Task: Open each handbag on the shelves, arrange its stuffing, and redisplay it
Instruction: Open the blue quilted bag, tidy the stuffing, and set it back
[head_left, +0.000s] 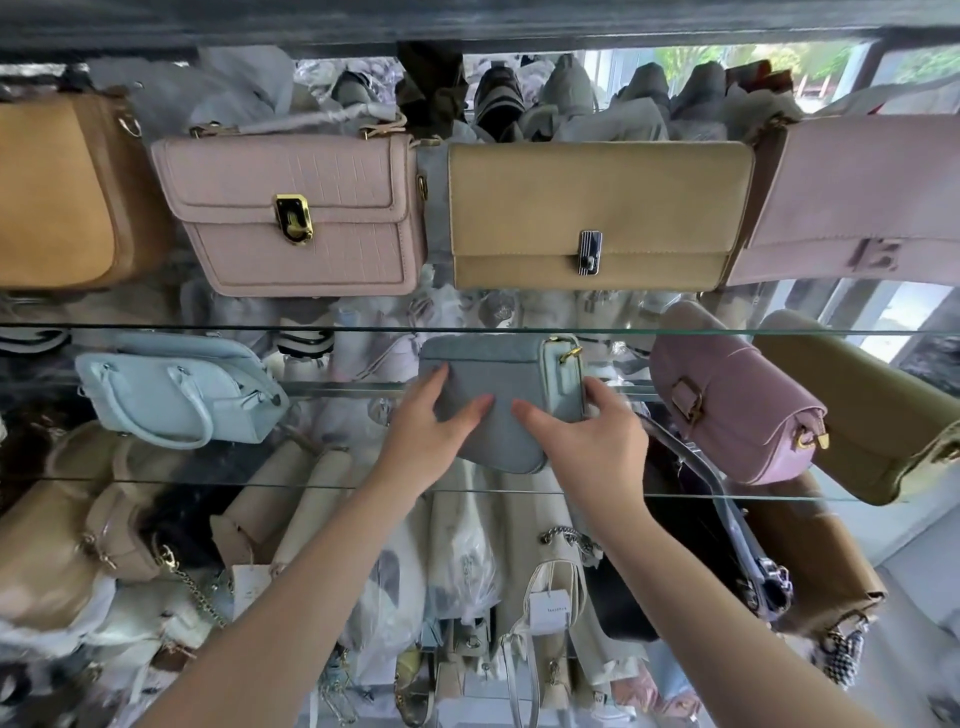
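A small grey-blue handbag (498, 379) with a pale side panel and a gold ring stands on the middle glass shelf (727, 496), its flap closed. My left hand (434, 421) rests on its front left, fingers fairly straight, thumb lying across the flap. My right hand (582, 439) is on its right side, thumb on the flap and fingers wrapped round the bag's right end. The bag's lower edge is hidden behind both hands.
On the same shelf sit a light blue handbag (176, 392) at left and a lilac bag (737, 410) and olive bag (872, 421) at right. The upper shelf holds tan (62, 192), pink (296, 213), beige (597, 213) and lilac (862, 197) bags. More bags crowd the lower shelf.
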